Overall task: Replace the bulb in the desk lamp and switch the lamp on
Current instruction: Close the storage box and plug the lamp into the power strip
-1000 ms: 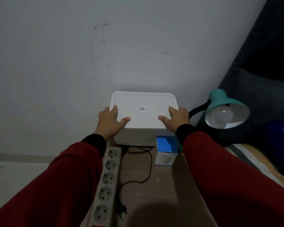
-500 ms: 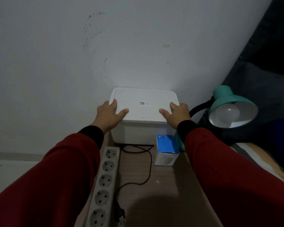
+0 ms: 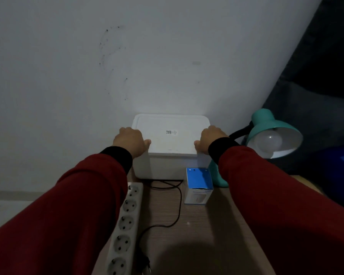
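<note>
Our left hand [image 3: 130, 141] and right hand [image 3: 211, 140] clamp the lidded white box's [image 3: 170, 143] sides; contents hidden. A bulb [image 3: 268, 143] sits in the lamp [image 3: 270, 126].

Both hands are on the white lidded box [image 3: 170, 143] against the wall: the left hand [image 3: 130, 140] curls over its left edge, the right hand [image 3: 211, 138] over its right edge, thumbs on the lid's front rim. Red sleeves with black cuffs reach in from below. Just right of the box, the teal desk lamp [image 3: 270, 128] tilts its shade this way, a white bulb [image 3: 269, 140] seated inside, unlit. In front of the box stands a small blue-topped carton [image 3: 199, 183], beside a loose black cord [image 3: 177, 207] ending in a plug [image 3: 146, 266]. Front-left of the box lies a white power strip [image 3: 125, 225], its sockets vacant.
</note>
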### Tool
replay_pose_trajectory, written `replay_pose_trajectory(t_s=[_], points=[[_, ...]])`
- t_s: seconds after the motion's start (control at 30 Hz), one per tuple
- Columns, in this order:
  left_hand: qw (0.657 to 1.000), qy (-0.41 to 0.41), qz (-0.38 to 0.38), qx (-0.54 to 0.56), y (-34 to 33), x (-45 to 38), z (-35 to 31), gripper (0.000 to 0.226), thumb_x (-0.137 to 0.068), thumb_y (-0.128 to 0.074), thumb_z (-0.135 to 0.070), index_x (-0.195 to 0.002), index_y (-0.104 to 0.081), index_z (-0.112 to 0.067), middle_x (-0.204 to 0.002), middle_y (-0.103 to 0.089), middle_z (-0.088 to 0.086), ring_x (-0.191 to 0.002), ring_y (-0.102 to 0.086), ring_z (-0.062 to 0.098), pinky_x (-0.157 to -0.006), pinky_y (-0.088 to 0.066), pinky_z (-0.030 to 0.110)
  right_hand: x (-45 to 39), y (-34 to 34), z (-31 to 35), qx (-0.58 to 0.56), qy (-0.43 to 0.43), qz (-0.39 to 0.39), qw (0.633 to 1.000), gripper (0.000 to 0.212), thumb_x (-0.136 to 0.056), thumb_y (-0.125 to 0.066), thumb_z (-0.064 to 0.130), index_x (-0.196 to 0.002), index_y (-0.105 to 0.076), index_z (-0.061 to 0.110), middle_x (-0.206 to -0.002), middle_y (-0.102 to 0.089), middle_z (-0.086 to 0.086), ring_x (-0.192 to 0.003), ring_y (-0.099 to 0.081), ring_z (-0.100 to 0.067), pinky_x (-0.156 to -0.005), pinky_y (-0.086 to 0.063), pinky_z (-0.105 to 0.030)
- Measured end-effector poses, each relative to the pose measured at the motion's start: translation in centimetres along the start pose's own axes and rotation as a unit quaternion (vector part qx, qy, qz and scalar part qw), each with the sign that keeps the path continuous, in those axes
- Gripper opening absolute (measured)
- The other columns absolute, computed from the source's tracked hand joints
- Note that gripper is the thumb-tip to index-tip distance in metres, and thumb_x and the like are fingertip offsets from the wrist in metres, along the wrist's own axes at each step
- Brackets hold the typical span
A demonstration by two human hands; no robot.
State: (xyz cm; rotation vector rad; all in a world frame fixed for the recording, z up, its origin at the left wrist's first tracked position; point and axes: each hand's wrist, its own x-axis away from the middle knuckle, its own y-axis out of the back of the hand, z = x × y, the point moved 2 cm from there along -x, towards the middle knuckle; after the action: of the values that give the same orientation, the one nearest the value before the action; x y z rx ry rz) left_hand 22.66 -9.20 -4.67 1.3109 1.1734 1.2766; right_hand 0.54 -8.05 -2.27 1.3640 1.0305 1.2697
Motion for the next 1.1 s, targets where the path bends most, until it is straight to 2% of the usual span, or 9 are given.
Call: replay_pose_trajectory(t_s=[0.13,0.47,0.57,0.7,0.73,0.8,0.87,0.93,1.1], points=[[1.0,0.012,-0.002,0.002,1.8,1.6,-0.1,0.046,-0.091,-0.049,-0.038,-0.11,-0.059,0.002,-0.118,-0.058,0.021,-0.109,-0.055,0.034,-0.084,-0.048,0.036,1.4,1.6,0.1,0.036,0.008,0.02,0.999,0.031,-0.089,-0.055,0.022,-0.113,-0.058,0.001,-0.118,-0.061,-0.015,-0.102,-0.062,-0.031,-0.069,-0.045,-0.03],[0.999,0.047,-0.005,0.014,5.1,8.1,2.2,0.029,-0.09,-0.054,-0.027,-0.1,-0.06,-0.001,-0.109,-0.06,0.015,-0.082,-0.054,0.024,-0.065,-0.043,0.027,7.5,3.6,1.3,0.019,0.016,0.023,0.999,0.039,-0.09,-0.056,0.027,-0.118,-0.054,0.001,-0.124,-0.059,-0.016,-0.109,-0.059,-0.031,-0.072,-0.042,-0.03],[0.998,0.048,-0.028,0.033,5.5,10.6,3.0,0.023,-0.09,-0.054,-0.026,-0.083,-0.053,-0.004,-0.101,-0.058,0.015,-0.075,-0.049,0.023,-0.064,-0.043,0.028,9.8,3.3,2.2,0.0,0.028,0.01,1.0,0.038,-0.089,-0.057,0.027,-0.117,-0.055,0.001,-0.123,-0.059,-0.017,-0.109,-0.059,-0.031,-0.075,-0.045,-0.029],[0.996,0.058,-0.04,0.051,4.7,14.0,4.5,0.036,-0.089,-0.054,-0.027,-0.063,-0.043,-0.005,-0.096,-0.057,0.015,-0.076,-0.048,0.025,-0.066,-0.042,0.029,12.9,1.5,3.7,-0.023,0.045,0.007,0.999,0.031,-0.09,-0.057,0.031,-0.092,-0.061,0.0,-0.117,-0.064,-0.017,-0.097,-0.06,-0.031,-0.071,-0.045,-0.028],[0.997,0.056,-0.032,0.051,4.2,14.8,4.9,0.038,-0.09,-0.053,-0.029,-0.063,-0.045,-0.005,-0.1,-0.06,0.016,-0.076,-0.048,0.026,-0.068,-0.043,0.03,13.7,0.9,4.1,-0.031,0.052,0.008,0.998,0.035,-0.09,-0.056,0.033,-0.098,-0.062,0.0,-0.119,-0.063,-0.016,-0.101,-0.06,-0.03,-0.076,-0.048,-0.03],[0.997,0.047,-0.015,0.053,2.7,16.2,5.8,0.039,-0.092,-0.05,-0.035,-0.079,-0.059,0.001,-0.109,-0.063,0.02,-0.082,-0.054,0.029,-0.08,-0.046,0.033,15.3,-0.7,4.9,-0.055,0.07,0.011,0.996,0.045,-0.091,-0.055,0.037,-0.121,-0.059,0.004,-0.129,-0.059,-0.014,-0.116,-0.055,-0.03,-0.094,-0.047,-0.033],[0.996,0.044,-0.009,0.071,0.9,17.6,6.6,0.047,-0.093,-0.047,-0.04,-0.103,-0.062,0.003,-0.118,-0.062,0.02,-0.104,-0.058,0.032,-0.094,-0.045,0.035,16.8,-2.8,5.8,-0.11,0.085,0.015,0.99,0.048,-0.09,-0.058,0.036,-0.13,-0.054,0.009,-0.134,-0.056,-0.012,-0.123,-0.052,-0.028,-0.102,-0.041,-0.031],[0.993,0.05,-0.007,0.105,-1.2,19.3,7.2,0.05,-0.093,-0.048,-0.041,-0.119,-0.06,0.0,-0.125,-0.061,0.017,-0.119,-0.053,0.031,-0.102,-0.042,0.035,18.1,-5.2,6.7,-0.181,0.092,0.019,0.979,0.046,-0.088,-0.062,0.032,-0.13,-0.055,0.012,-0.132,-0.059,-0.011,-0.122,-0.053,-0.027,-0.102,-0.041,-0.03],[0.974,0.056,0.017,0.219,-7.2,23.0,7.7,0.045,-0.092,-0.052,-0.037,-0.129,-0.055,-0.011,-0.126,-0.063,0.011,-0.125,-0.051,0.025,-0.107,-0.031,0.029,20.5,-12.4,8.7,-0.318,0.066,0.057,0.944,0.047,-0.088,-0.064,0.022,-0.132,-0.052,0.015,-0.119,-0.064,-0.011,-0.101,-0.06,-0.021,-0.085,-0.047,-0.027]])
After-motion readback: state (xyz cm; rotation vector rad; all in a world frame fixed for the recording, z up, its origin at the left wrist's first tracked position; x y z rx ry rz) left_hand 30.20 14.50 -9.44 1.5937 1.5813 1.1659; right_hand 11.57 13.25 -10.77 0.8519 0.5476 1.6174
